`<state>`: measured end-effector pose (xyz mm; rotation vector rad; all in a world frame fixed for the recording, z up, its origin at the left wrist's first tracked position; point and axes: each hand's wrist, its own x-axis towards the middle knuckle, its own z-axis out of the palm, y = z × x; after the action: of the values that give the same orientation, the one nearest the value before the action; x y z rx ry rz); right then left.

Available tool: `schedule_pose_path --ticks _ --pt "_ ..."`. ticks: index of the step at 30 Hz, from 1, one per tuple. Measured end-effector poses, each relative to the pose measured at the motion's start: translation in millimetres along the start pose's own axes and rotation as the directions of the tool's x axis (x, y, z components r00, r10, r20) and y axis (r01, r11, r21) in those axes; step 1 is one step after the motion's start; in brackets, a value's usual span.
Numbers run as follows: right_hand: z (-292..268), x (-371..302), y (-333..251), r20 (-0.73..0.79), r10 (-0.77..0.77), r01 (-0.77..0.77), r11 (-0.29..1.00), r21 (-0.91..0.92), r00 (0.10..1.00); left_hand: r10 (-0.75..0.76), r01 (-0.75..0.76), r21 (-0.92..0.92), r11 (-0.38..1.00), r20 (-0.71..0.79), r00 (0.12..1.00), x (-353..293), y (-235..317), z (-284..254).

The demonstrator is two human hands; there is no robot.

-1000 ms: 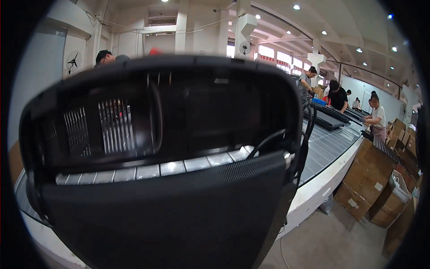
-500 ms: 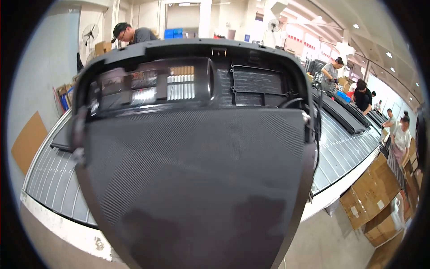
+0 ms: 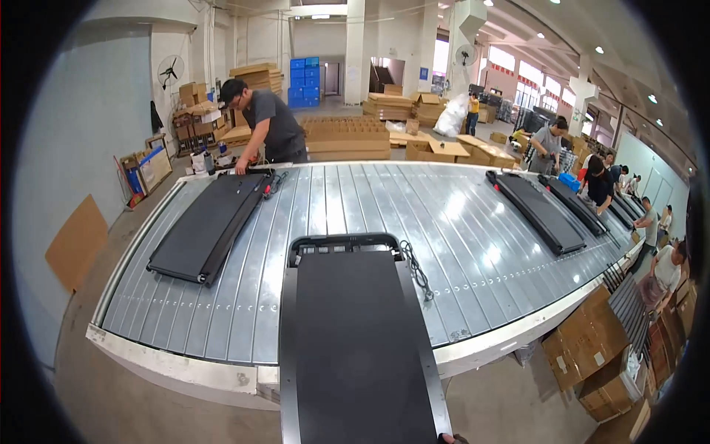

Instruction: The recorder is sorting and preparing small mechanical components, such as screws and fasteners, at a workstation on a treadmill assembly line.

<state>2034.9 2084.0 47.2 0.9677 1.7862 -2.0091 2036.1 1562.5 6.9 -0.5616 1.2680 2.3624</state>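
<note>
A black walking-pad treadmill (image 3: 356, 333) with grey side rails lies lengthwise in front of me, its motor end on the slatted metal conveyor table (image 3: 473, 281) and its near end running past the lower edge of the view. At that end, a small part of my right hand (image 3: 450, 439) shows, closed on the right rail; most of its fingers are hidden. My left hand is out of view. A coiled black power cord (image 3: 418, 272) lies beside the motor end, on the slats.
Another treadmill (image 3: 211, 226) lies at the far left, where a co-worker (image 3: 270, 122) leans over it. More treadmills (image 3: 536, 211) lie to the right, with several people beyond. Cardboard boxes (image 3: 588, 337) stand on the floor at right. A white frame (image 3: 166, 374) edges the table.
The treadmill's motor end, raised close before me earlier, has dropped away onto the table. More of the table and room shows, and part of my right hand has come into view.
</note>
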Motion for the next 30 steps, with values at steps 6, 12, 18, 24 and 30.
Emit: schedule_pose_path --ticks 6,12,18,24,30 --pt "-75 -35 173 0.148 0.434 -0.458 0.830 0.319 0.889 -0.196 0.330 0.523 0.786 -0.296 0.935 -53 -48 13" --pt "-93 -22 267 0.010 -0.105 0.105 0.994 -0.038 0.994 -0.215 0.289 0.328 0.899 -0.244 0.946 -77 -65 9" --pt "-56 -26 187 0.050 -0.057 0.050 0.989 0.136 0.997 -0.052 0.284 0.426 0.859 -0.479 0.876 -90 -59 24" --pt "-14 19 118 0.026 0.050 -0.056 0.904 0.424 0.998 0.170 0.151 0.507 0.848 -0.531 0.830 -92 2 83" --pt "16 56 29 0.061 0.037 -0.068 0.730 0.680 0.997 0.295 0.033 0.588 0.808 -0.453 0.841 40 65 96"
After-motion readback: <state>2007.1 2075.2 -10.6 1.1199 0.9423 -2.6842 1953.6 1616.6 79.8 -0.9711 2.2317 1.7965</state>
